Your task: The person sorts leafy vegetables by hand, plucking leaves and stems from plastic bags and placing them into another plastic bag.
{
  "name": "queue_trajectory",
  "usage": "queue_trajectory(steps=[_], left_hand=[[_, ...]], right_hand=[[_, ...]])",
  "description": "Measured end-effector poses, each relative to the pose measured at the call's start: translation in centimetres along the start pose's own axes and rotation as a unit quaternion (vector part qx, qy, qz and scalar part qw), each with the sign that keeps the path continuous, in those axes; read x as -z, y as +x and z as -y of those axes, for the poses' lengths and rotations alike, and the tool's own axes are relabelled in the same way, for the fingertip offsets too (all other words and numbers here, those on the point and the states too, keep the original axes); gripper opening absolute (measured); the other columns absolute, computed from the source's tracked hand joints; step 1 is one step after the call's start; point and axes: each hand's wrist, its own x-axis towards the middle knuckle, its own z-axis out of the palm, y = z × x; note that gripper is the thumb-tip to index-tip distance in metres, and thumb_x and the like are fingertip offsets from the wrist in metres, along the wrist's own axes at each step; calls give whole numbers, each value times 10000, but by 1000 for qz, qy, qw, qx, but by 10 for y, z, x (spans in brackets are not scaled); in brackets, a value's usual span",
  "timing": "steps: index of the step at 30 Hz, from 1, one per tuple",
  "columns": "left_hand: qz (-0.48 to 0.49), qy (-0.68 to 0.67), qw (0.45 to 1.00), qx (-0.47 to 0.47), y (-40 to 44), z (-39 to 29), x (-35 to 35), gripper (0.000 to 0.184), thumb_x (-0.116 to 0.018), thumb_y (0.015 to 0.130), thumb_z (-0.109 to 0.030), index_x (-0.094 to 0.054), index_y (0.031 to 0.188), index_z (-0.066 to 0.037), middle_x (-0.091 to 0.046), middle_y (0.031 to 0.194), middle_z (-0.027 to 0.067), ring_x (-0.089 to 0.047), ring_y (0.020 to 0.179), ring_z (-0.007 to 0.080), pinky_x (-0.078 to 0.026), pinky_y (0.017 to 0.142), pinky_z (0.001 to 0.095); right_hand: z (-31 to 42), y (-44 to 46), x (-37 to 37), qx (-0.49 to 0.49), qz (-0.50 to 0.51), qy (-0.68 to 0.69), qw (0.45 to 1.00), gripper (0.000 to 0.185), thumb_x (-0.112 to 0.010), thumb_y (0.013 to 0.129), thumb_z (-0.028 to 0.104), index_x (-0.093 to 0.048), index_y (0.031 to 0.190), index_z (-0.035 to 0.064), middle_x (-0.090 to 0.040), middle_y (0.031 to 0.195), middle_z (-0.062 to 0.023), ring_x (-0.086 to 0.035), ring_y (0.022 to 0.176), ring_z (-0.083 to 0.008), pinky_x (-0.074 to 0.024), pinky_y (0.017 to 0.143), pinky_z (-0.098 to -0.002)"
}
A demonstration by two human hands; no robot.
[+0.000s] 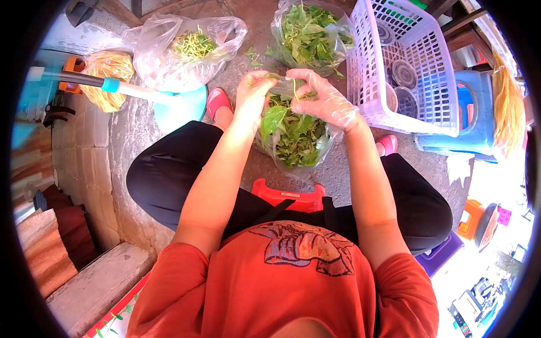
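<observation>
My left hand (255, 94) looks bare and is closed, its fingertips pinching a bit of green sprig at the top. My right hand (324, 102), in a clear plastic glove, is closed with thumb and finger on a thin green stem (296, 90). Just below both hands is an open clear bag of leafy greens (296, 138), standing on the ground between my feet. One large bright leaf (273, 119) shows under my left hand. Whether it joins the stem is unclear.
Ahead lie a second bag of greens (309, 35) and a bag of cut stems (194, 45). A white plastic basket (414, 110) with round clear lids stands at the right by a blue stool (479, 107). A red stool (290, 198) is under me.
</observation>
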Motion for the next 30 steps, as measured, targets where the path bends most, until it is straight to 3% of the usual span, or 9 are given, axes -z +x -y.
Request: queue_trajectory(steps=[4, 7, 9, 11, 15, 18, 21, 27, 30], left_hand=[[-88, 146, 975, -141, 3, 12, 5, 286, -577, 701, 4, -550, 984, -26, -529, 712, -2, -457, 591, 74, -385, 564, 216], [35, 80, 990, -112, -5, -4, -5, 227, -566, 705, 19, -602, 927, -10, -558, 709, 0, -484, 612, 72, -393, 566, 218], [71, 13, 997, -12, -17, -23, -15, 109, -623, 765, -42, -642, 867, -7, -612, 769, 13, -527, 672, 71, -411, 612, 205], [74, -26, 995, 62, -20, -28, -17, 102, -651, 797, -88, -644, 857, -7, -631, 805, 20, -542, 703, 70, -419, 642, 201], [72, -25, 997, -4, -11, -11, -14, 95, -653, 819, -97, -644, 830, -3, -619, 775, 4, -535, 700, 61, -420, 652, 201], [66, 0, 997, -45, -10, -7, -13, 84, -647, 833, -112, -625, 805, -36, -589, 750, -27, -475, 664, 38, -384, 628, 195], [39, 65, 991, -114, -8, -1, -12, 106, -644, 838, -109, -607, 776, -31, -561, 735, -45, -454, 667, 25, -370, 623, 178], [-65, 31, 972, -224, -9, 4, -24, 120, -646, 831, -97, -603, 757, -12, -551, 688, -37, -442, 635, 36, -376, 579, 197], [-65, -23, 979, -191, -8, 0, -21, 82, -633, 843, -83, -602, 799, -21, -564, 740, -39, -454, 661, 28, -369, 606, 178]], right_hand=[[6, -1, -2, -6, -13, 13, 1000, 710, -681, 728, 71, -357, 1357, 129, -545, 881, -11, -510, 853, -99, -428, 810, -258], [4, 0, 0, -16, 2, 21, 1000, 743, -686, 725, 72, -337, 1376, 140, -543, 865, -12, -505, 847, -96, -433, 801, -257], [3, 1, 0, -21, 16, 13, 1000, 750, -689, 725, 73, -331, 1382, 134, -543, 850, -12, -504, 842, -93, -432, 799, -255], [-6, 4, -5, 4, -4, -24, 1000, 690, -685, 732, 82, -375, 1348, 113, -552, 851, -14, -503, 837, -91, -425, 800, -255], [-8, 6, -5, -6, -9, -72, 997, 475, -650, 764, 111, -501, 1213, 70, -569, 879, -21, -502, 829, -90, -428, 776, -261], [-13, 9, -6, -11, -36, 20, 999, 253, -602, 800, 139, -581, 1027, 30, -581, 861, -34, -504, 809, -91, -432, 736, -268], [-5, 10, -4, -34, -62, -123, 990, 166, -559, 826, 147, -599, 900, 4, -585, 817, -40, -505, 781, -91, -425, 708, -263], [-34, 21, -35, 16, -311, 102, 945, 145, -580, 790, 145, -598, 790, 1, -588, 732, -43, -486, 695, -114, -425, 682, -277], [-26, 20, -37, -19, -272, 156, 949, 164, -594, 809, 173, -605, 820, 10, -586, 764, -16, -488, 730, -91, -417, 702, -257]])
